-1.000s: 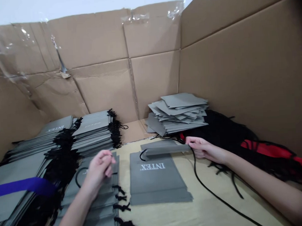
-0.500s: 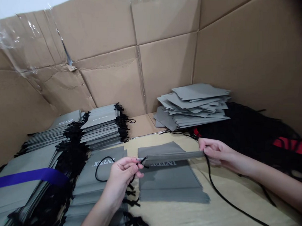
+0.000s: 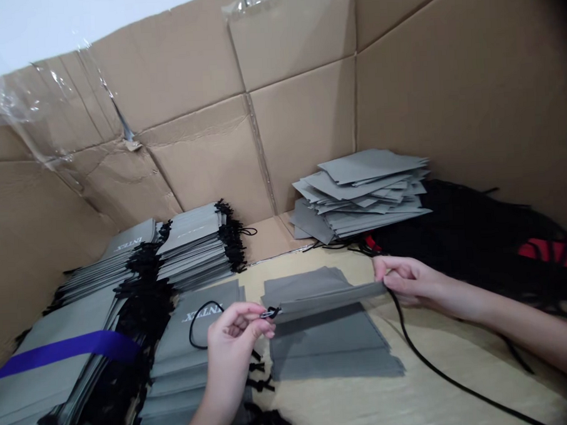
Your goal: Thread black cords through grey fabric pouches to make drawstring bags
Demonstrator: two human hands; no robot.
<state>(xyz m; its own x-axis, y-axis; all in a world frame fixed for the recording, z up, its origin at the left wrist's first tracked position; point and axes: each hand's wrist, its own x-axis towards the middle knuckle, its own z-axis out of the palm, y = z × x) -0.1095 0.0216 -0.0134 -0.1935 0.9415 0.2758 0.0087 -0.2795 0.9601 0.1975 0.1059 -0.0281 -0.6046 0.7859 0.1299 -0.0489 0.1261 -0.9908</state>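
A grey fabric drawstring pouch (image 3: 332,298) is stretched between my hands above the table, its top edge rising slightly to the right. My left hand (image 3: 237,337) is closed, pinching a small shiny metal threading needle (image 3: 268,314) with black cord looped at its tip, right by the pouch's left corner. My right hand (image 3: 409,282) pinches the pouch's right corner. From there a black cord (image 3: 424,362) hangs down and trails to the lower right. Beneath lie more flat grey pouches (image 3: 336,354).
Stacked grey pouches with knotted black cords (image 3: 193,248) stand at left, one pile wrapped by a purple band (image 3: 73,350). A loose pile of pouches (image 3: 367,196) sits at back right, beside a heap of black cords (image 3: 472,223) with red bands. Cardboard walls (image 3: 302,117) enclose the table.
The held pouch has tilted, with its left end lower, and its fabric now covers the print on the pouch below. My left hand sits slightly lower and further right; the view has tilted a little.
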